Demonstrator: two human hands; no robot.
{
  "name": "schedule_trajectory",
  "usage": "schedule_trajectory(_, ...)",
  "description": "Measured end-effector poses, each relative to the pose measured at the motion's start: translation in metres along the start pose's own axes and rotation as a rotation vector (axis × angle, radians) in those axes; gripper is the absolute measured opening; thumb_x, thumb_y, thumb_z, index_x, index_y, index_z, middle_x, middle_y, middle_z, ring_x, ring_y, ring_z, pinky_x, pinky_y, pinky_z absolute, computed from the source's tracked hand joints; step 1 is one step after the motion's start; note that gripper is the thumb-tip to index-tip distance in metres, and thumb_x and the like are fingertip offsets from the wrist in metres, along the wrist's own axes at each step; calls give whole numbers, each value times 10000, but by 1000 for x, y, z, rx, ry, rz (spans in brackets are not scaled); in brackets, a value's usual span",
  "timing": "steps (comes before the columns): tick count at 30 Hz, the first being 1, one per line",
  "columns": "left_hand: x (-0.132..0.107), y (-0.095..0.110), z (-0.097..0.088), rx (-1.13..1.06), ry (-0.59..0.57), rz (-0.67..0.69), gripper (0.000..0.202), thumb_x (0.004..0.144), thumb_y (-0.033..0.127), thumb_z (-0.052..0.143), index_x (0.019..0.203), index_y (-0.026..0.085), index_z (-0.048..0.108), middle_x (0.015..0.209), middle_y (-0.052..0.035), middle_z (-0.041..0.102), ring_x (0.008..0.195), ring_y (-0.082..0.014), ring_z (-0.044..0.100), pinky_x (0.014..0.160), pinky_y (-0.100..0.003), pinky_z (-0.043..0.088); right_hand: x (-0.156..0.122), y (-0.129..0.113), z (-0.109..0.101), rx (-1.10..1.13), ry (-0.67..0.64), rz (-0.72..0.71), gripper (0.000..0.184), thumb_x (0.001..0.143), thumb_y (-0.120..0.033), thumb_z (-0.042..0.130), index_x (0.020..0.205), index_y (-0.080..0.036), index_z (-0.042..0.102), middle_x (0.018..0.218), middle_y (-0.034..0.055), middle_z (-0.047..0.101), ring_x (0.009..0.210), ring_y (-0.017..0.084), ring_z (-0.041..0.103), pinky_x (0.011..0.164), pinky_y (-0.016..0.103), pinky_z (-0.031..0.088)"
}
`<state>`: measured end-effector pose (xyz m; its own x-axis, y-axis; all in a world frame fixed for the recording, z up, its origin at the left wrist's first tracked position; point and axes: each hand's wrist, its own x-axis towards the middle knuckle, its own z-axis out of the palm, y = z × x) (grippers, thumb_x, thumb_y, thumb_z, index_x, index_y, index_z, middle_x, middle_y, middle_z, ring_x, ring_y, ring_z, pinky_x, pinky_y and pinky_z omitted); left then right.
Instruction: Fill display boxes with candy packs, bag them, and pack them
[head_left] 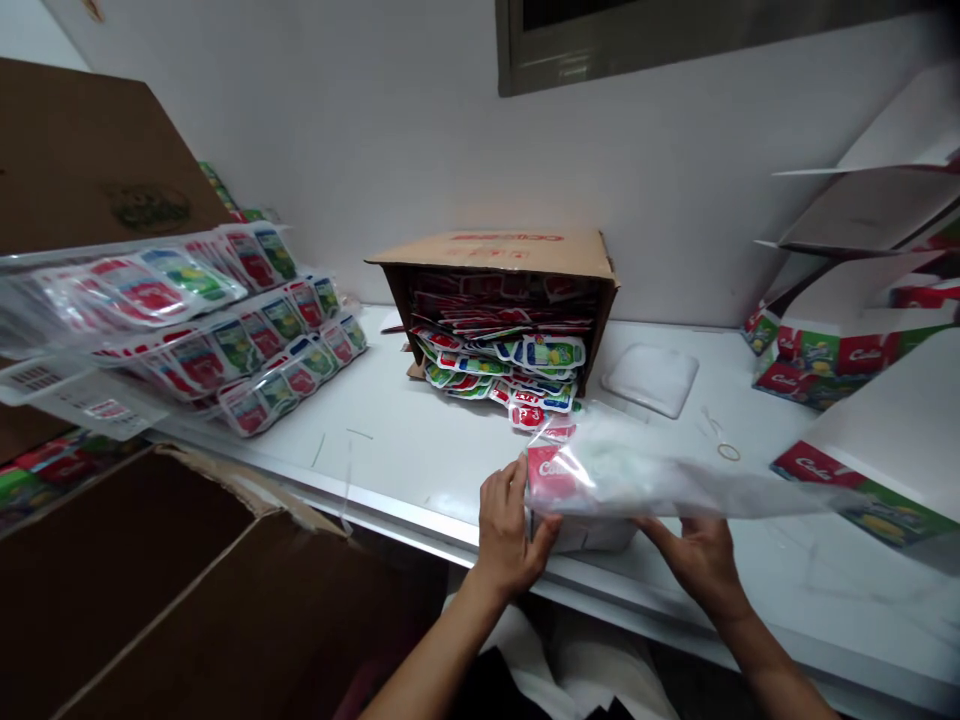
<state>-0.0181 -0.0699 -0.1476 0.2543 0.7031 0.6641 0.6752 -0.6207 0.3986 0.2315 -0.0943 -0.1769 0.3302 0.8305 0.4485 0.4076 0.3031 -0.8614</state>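
Clasping a small red-labelled carton [553, 478] at the near edge of the white table [420, 440] with the left hand [510, 530], fingers curled on its left face. Steadying its right side with the loosely open right hand [701, 560], under clear film [675, 480] draped rightward. Just beyond, spilled sachets [529, 405] and a tipped cardboard box [510, 252]; far left, stacked trays [240, 330].

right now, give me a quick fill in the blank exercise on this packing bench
1. The brown cardboard box on the white table lies on its ____, with red and green sachets spilling from its mouth.
2. The left hand grips a small white carton with a red label, which is draped in a clear ____ film.
3. The stacked clear trays of sachets stand near the picture's ____ edge.
Missing words: side; plastic; left.
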Motion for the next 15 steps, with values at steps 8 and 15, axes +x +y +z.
schedule_trajectory(8, 1, -7, -2, -35, -31, -33, 694, 891, 534, 491, 1457, 184, 295, 1392, -201, 420, 1282, -359, 419, 1020, -548, 372, 15, 10, -1, 143, -421, 101, 873, 752, -569, 700, 1451, -254, 280, 1473, 128, 379, 1343, 306, 392, 1114, 487, 323)
schedule_trajectory(15, 15, -20, -4, -399, -296, 21, 888, 892, 511, 497, 1528, 193, -36, 1600, -169, 86, 1469, -340, 139, 1164, -528, 221, 13, 20, -6, 75, -500, 142, 851, 748, -677, 626, 1424, -234, 358, 1416, 136, 461, 1308, 343, 432, 1098, 491, 346)
